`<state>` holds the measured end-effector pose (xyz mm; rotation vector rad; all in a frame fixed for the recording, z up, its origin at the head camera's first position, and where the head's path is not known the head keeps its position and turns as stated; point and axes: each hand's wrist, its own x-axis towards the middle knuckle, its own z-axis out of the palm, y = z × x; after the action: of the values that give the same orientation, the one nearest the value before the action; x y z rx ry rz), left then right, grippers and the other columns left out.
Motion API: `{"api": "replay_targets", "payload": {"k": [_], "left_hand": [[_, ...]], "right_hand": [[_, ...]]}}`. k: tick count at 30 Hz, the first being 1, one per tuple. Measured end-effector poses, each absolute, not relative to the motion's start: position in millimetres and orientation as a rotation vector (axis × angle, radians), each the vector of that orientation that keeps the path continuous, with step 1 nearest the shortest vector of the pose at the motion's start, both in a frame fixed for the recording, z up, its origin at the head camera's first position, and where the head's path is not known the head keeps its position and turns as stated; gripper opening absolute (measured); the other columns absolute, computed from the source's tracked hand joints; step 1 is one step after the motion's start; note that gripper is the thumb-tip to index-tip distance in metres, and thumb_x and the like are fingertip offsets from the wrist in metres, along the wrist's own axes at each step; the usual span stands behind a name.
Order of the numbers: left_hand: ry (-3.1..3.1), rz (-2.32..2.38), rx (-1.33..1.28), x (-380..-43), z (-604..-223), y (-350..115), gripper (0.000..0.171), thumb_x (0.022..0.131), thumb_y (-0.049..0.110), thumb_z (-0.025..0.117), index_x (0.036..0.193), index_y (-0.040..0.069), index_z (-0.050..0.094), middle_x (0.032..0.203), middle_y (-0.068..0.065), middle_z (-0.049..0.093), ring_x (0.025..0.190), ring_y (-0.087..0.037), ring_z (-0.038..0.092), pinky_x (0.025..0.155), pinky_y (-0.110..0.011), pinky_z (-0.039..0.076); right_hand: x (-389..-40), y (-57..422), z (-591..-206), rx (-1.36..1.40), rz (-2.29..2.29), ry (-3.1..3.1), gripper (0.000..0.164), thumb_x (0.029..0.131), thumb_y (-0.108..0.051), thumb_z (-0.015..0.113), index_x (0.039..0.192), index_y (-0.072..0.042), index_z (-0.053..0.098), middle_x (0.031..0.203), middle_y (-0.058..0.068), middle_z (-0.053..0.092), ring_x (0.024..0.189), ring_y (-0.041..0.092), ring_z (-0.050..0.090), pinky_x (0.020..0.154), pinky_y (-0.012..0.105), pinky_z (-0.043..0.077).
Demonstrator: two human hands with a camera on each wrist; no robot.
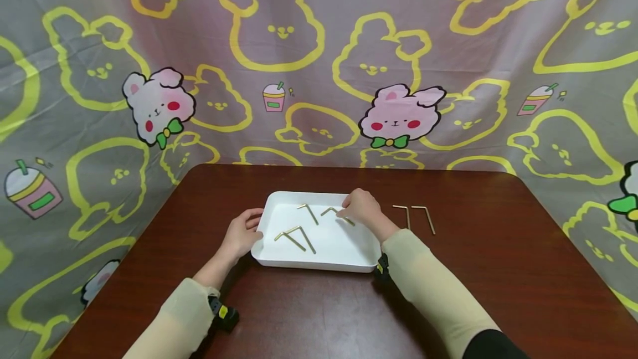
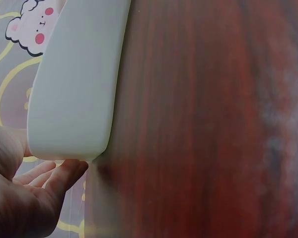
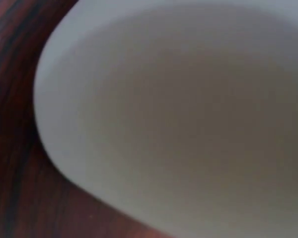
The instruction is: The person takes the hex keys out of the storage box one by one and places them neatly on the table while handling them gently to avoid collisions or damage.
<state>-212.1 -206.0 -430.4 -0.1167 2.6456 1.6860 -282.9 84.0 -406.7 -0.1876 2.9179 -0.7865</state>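
Four gold L-shaped hex keys [image 1: 307, 240] lay in the white tray [image 1: 339, 251]. The left hand [image 1: 243, 232] pinched its edge. The right hand [image 1: 363, 209] was at one key [image 1: 348, 220]; I couldn't tell if it pinched.

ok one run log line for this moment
left hand: holds white tray at left; right hand: fingers at bent rod, grip unclear; in tray: more bent rods; on table, right of tray: two bent rods
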Motion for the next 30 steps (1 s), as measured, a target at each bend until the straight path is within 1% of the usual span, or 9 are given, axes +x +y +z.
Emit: {"api": "replay_targets", "payload": {"k": [8,13,16,19,23,30], "left_hand": [[2.647,1.682,-0.12,-212.3,-429.7,-206.9,0.055,0.083,-0.017,0.054,0.136,-0.006,0.047,0.127,-0.032,0.055,0.116,-0.039,0.057,0.089,-0.044,0.049],[2.648,1.671,-0.123,-212.7,-428.7,-207.0,0.054,0.084,-0.016,0.054,0.136,-0.005,0.047,0.128,-0.032,0.055,0.116,-0.039,0.056,0.089,-0.045,0.049],[2.645,1.665,-0.133,-212.2,-429.4,-207.0,0.054,0.084,-0.016,0.054,0.136,-0.005,0.047,0.128,-0.032,0.054,0.117,-0.039,0.056,0.089,-0.045,0.049],[2.646,1.66,-0.136,-211.7,-429.8,-206.8,0.054,0.084,-0.015,0.054,0.137,-0.004,0.047,0.129,-0.032,0.054,0.117,-0.039,0.056,0.089,-0.045,0.049],[2.65,1.659,-0.142,-212.1,-429.6,-206.3,0.054,0.084,-0.015,0.054,0.137,-0.004,0.047,0.128,-0.032,0.054,0.117,-0.039,0.056,0.089,-0.045,0.049],[2.641,1.682,-0.136,-213.0,-430.4,-206.2,0.055,0.083,-0.016,0.054,0.136,-0.004,0.047,0.128,-0.031,0.055,0.116,-0.038,0.057,0.088,-0.043,0.05]], "right_hand": [[-283.4,80.5,-411.8,-0.161,-0.75,2.927,0.02,0.077,-0.026,0.082,0.092,-0.012,0.077,0.088,-0.002,0.071,0.076,0.015,0.061,0.065,0.035,0.049],[-284.9,78.3,-414.8,-0.139,-0.705,2.943,0.018,0.076,-0.026,0.083,0.089,-0.015,0.077,0.086,-0.004,0.07,0.074,0.015,0.06,0.067,0.036,0.048],[-284.4,77.0,-416.2,-0.163,-0.664,2.959,0.017,0.076,-0.027,0.083,0.087,-0.015,0.077,0.08,-0.006,0.069,0.07,0.015,0.059,0.069,0.037,0.048],[-283.6,76.1,-416.6,-0.196,-0.626,2.983,0.015,0.075,-0.027,0.084,0.082,-0.016,0.077,0.07,-0.007,0.067,0.065,0.014,0.058,0.071,0.037,0.047],[-281.8,74.9,-416.0,-0.221,-0.587,3.007,0.013,0.074,-0.026,0.084,0.076,-0.016,0.077,0.061,-0.008,0.063,0.061,0.013,0.056,0.068,0.034,0.047],[-279.8,74.9,-416.2,-0.23,-0.611,3.023,0.012,0.075,-0.026,0.084,0.072,-0.016,0.077,0.061,-0.009,0.063,0.058,0.013,0.055,0.06,0.032,0.046]]}}
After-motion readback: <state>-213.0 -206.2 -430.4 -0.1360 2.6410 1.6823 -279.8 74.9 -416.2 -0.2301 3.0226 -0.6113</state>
